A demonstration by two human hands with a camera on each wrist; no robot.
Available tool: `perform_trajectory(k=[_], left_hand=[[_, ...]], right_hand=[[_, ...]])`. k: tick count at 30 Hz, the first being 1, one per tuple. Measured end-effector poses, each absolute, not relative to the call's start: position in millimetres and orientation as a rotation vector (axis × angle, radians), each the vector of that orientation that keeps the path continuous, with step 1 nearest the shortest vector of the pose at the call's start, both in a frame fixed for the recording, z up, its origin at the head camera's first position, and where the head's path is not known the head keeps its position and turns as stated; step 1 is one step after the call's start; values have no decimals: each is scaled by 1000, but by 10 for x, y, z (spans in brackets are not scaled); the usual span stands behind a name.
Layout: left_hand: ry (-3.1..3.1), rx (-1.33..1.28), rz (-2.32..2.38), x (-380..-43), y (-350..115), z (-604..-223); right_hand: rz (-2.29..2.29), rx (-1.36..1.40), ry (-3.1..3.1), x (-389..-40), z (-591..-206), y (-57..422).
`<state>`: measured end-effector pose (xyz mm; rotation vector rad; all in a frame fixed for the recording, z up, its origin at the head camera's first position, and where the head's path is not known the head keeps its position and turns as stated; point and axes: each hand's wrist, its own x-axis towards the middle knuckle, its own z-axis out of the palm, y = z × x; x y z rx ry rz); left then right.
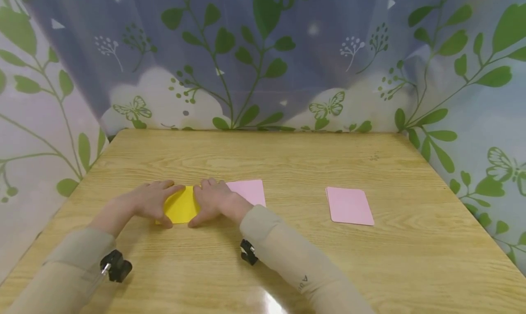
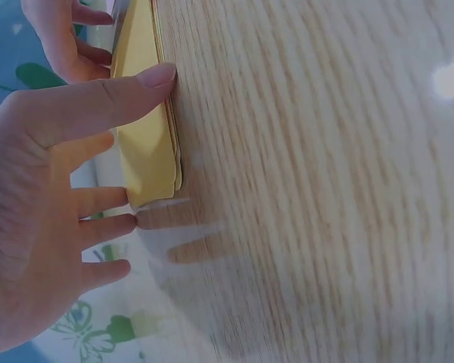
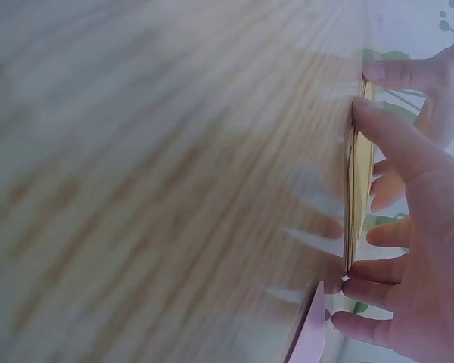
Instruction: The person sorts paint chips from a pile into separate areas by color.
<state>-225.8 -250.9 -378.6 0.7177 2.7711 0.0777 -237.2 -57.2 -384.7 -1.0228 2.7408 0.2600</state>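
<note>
A thin stack of square yellow cards [image 1: 182,205] lies low over the left part of the table, its layered edges showing in the left wrist view. My left hand [image 1: 155,201] holds its left side, thumb [image 2: 157,76] on the near edge and fingers toward the far edge. From the right side my right hand [image 1: 213,200] grips the same stack, its thumb [image 3: 367,113] also at the near edge. Just right of that hand is a pink card [image 1: 251,191], partly hidden by the hand and wrist.
A second pink pile [image 1: 350,206] with rounded corners lies on the right half of the wooden table [image 1: 296,250]. Behind the table's far edge hangs a leaf-patterned curtain [image 1: 287,76], which also runs along both sides.
</note>
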Motion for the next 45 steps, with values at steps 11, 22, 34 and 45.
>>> perform_trajectory(k=[11, 22, 34, 45], left_hand=[[2787, 761, 36, -2252, -2457, -3724], [2785, 734, 23, -2272, -2434, -3753], [2943, 872, -26, -2284, -2152, -3671], [2924, 958, -57, -2347, -1685, -3731]], right_hand=[[267, -1017, 2740, -2369, -3854, -542], [112, -1002, 2774, -2410, -3731, -233], [145, -1116, 2840, -2620, -3702, 446], [200, -1181, 2730, -2624, -3691, 819]])
